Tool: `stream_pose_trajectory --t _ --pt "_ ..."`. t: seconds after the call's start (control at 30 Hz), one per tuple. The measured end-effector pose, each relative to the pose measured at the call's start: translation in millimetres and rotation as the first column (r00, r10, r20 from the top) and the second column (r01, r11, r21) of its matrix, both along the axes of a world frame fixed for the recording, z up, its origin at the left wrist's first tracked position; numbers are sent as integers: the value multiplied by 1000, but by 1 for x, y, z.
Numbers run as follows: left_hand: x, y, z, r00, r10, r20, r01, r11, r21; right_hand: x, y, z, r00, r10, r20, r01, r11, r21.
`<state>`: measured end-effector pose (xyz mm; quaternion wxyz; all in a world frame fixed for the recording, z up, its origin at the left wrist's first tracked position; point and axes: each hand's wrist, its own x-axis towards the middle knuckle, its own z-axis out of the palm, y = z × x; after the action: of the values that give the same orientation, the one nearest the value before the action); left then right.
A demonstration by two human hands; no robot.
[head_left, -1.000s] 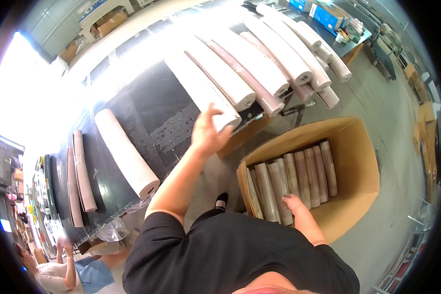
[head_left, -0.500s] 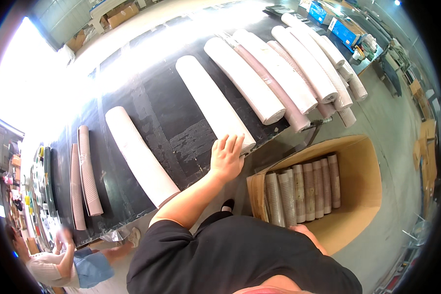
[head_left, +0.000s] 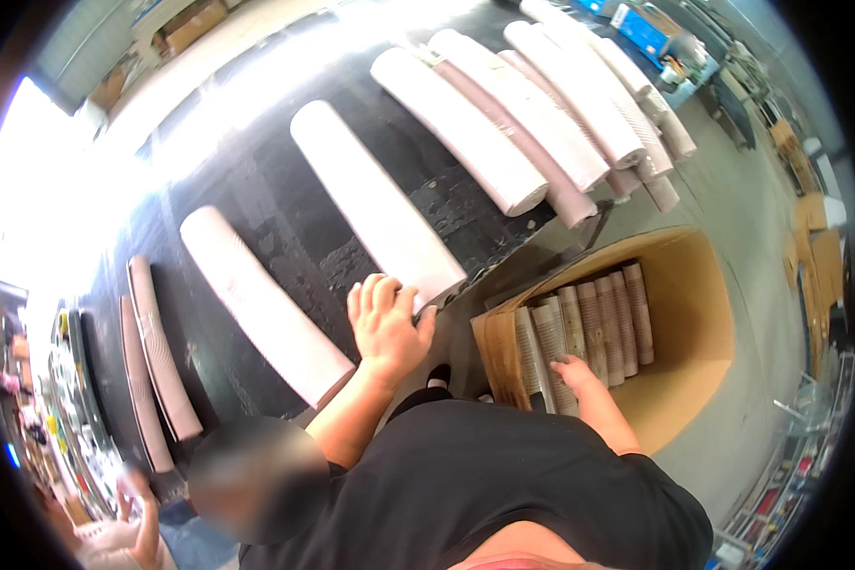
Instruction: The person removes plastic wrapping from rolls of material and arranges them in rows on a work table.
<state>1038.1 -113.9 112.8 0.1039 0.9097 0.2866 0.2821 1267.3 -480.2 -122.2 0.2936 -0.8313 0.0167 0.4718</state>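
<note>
My left hand (head_left: 387,328) is over the table's near edge, fingers spread, its fingertips beside the near end of a long pale roll (head_left: 375,199). It is not wrapped round that roll. My right hand (head_left: 581,380) reaches into a tall cardboard box (head_left: 689,332) on my right. Its fingers bend against a ribbed, wrapped roll (head_left: 549,332) near the box's left wall, and part of the grip is hidden. Several similar rolls (head_left: 613,328) stand upright in a row beside it.
The black table (head_left: 256,161) bears another pale roll (head_left: 261,304), two thin ribbed rolls (head_left: 161,351) at left, and a pile of rolls (head_left: 532,114) at far right. A person (head_left: 138,522) is at lower left. Blue boxes (head_left: 644,33) sit at the far right corner.
My left hand has drawn back leftward from the top of the pale roll's end. My right hand has come further into view over the rolls in the box. The view has shifted slightly.
</note>
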Motion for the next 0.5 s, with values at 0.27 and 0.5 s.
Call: stream_pose_trajectory --t 0.27,0.5 --pt "27 26 22 952 -157 -264 130 985 -115 4 6 43 996 -82 38 81 996 30" --pt "48 28 37 898 43 -439 -96 990 -99 62 -26 30 962 -273 17 270 958 97"
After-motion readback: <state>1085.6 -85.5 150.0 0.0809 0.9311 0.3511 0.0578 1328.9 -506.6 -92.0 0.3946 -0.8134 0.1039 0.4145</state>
